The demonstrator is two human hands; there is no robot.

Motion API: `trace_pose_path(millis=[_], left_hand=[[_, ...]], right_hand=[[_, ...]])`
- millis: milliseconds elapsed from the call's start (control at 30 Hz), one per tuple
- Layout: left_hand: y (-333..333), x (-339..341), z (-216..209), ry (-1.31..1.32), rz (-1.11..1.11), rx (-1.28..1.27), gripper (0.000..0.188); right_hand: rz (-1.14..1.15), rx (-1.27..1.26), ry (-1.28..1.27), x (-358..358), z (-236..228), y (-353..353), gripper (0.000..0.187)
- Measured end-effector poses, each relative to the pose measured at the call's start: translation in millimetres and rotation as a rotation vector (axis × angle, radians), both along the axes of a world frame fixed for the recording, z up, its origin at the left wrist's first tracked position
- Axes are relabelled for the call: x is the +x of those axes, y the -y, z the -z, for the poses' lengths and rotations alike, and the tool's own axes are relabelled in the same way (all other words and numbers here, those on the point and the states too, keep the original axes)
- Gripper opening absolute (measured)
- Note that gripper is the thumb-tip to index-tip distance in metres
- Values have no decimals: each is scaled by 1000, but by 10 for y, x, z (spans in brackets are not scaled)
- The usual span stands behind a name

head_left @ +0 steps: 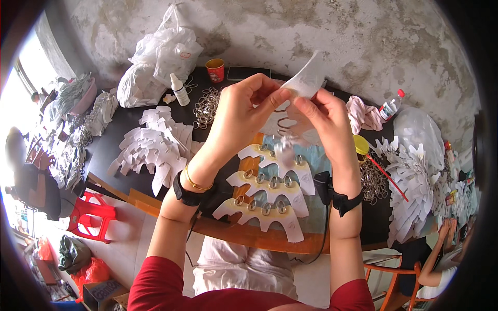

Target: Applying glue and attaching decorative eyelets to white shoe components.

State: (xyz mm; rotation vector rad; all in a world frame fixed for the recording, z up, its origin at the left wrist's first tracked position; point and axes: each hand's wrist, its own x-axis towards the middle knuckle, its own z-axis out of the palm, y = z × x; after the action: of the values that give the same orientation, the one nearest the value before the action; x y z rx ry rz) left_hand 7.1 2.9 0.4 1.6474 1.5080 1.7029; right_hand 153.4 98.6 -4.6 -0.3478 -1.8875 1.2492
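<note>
My left hand and my right hand are raised over the table, thumbs and fingers pinching a thin white, sheet-like piece between them. Its upper end sticks up past the fingers, while a semi-transparent part with metal rings appears to hang below. Beneath the hands, several scalloped white cutouts lie in rows on a bluish mat. Oval metal rings stand along their yellowish edges. A pale blurred thing among the upper rows is too smeared to name.
Stacked white cutouts lie left, more right. Ring piles flank my arms. A red stick leans from a yellow-topped container. Behind stand a white bottle, red cup and drink bottle.
</note>
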Motion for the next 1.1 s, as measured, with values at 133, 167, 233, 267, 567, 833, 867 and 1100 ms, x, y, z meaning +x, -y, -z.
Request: trace_pose_path(millis=[133,167,233,267,567,833,867,1100], left_hand=[[23,-6,-31,-56,-43,-37,20],[23,-17,-31,2,65,-22,21],[-17,-56,2,214,365,-13,20],[-34,-66,35,212,364,-12,20],[-82,-52,44,738,490,-111,22],[-58,-33,72,760,633,-187,23],[-73,-43,75,918,870,-266,24],[-122,-49,115,636,401,-137,22]], right_hand=[[-37,61,39,29,-16,-30,28],[-34,63,40,43,-14,-46,28],[-431,-439,-50,49,15,-88,30],[-432,-437,-50,17,54,-101,30],[-126,-713,-36,83,-207,77,35],[-441,-418,-102,40,-33,-8,23],[-439,-420,-102,35,-31,-19,23],[-26,-46,91,11,-47,15,30]])
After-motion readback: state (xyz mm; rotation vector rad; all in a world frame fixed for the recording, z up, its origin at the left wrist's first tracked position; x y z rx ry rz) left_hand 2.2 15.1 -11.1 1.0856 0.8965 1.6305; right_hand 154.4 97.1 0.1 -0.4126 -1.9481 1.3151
